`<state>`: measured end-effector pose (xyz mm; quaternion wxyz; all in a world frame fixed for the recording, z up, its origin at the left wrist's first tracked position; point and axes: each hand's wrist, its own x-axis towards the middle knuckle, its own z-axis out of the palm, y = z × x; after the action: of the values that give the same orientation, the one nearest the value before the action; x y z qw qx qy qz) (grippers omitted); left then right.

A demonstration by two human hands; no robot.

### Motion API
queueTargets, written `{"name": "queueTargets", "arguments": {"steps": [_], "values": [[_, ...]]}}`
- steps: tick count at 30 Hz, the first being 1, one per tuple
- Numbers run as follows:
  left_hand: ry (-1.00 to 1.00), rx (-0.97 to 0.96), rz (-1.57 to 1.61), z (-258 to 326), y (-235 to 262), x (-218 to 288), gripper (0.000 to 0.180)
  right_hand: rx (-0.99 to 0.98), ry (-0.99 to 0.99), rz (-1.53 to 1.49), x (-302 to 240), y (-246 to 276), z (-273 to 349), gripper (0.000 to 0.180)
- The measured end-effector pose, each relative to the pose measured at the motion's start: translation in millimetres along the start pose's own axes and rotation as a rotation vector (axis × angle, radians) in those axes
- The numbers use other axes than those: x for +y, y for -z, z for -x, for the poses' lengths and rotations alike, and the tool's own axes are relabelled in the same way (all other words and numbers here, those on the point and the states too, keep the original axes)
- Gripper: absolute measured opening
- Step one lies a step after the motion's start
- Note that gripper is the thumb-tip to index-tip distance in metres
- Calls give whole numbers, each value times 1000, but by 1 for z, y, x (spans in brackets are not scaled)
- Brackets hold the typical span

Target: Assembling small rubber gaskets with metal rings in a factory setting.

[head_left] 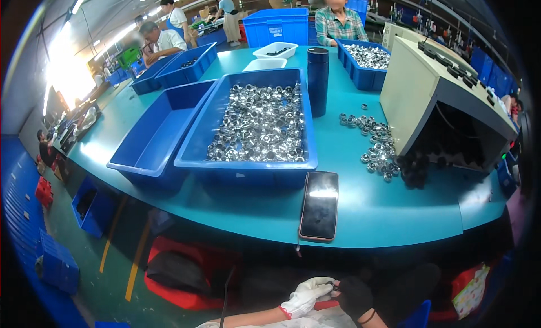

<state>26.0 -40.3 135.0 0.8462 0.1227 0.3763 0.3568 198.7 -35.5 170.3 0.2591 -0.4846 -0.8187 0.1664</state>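
Low in front of me, below the table's near edge, my two gloved hands meet. My left hand [307,296], in a white glove with a red cuff, has its fingers bent toward the right hand. A black glove covers my right hand [355,297], whose fingers are curled and press against the left fingertips. Something small and dark seems to sit between them, too small to make out. On the table above lies a phone [319,207] with a dark screen. Beyond it stands a blue tray [245,169] holding many shiny metal caps [259,125].
An empty-looking blue tray [152,136] adjoins the full one on its left. A dark bottle [317,82] stands behind. Loose metal caps [380,147] and dark pieces [415,169] lie by a beige machine housing [422,91]. A person [340,23] sits across the teal table [394,215].
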Motion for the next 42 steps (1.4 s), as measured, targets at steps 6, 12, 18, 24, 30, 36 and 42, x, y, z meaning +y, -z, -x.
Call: {"name": "queueTargets", "arguments": {"steps": [6, 12, 18, 24, 30, 36, 42], "values": [[31, 38, -25, -3, 5, 1, 35, -20, 23, -18, 3, -7, 3, 31], [-73, 73, -128, -22, 28, -17, 34, -99, -31, -79, 6, -24, 3, 44], [-112, 66, -145, -19, 16, -1, 31, 10, -45, -98, 5, -27, 0, 42], [-129, 91, -156, -12, 6, 12, 32, 18, 20, -5, 6, -21, -4, 35], [-174, 111, -183, -3, -1, 10, 32, 30, 20, -78, 4, -26, 6, 35], [-146, 102, -181, -7, 4, 18, 26, 28, -25, -84, 4, -28, -4, 38], [-200, 25, -99, 5, -10, 32, 41, 88, -207, -226, -19, -8, -19, 23]]}}
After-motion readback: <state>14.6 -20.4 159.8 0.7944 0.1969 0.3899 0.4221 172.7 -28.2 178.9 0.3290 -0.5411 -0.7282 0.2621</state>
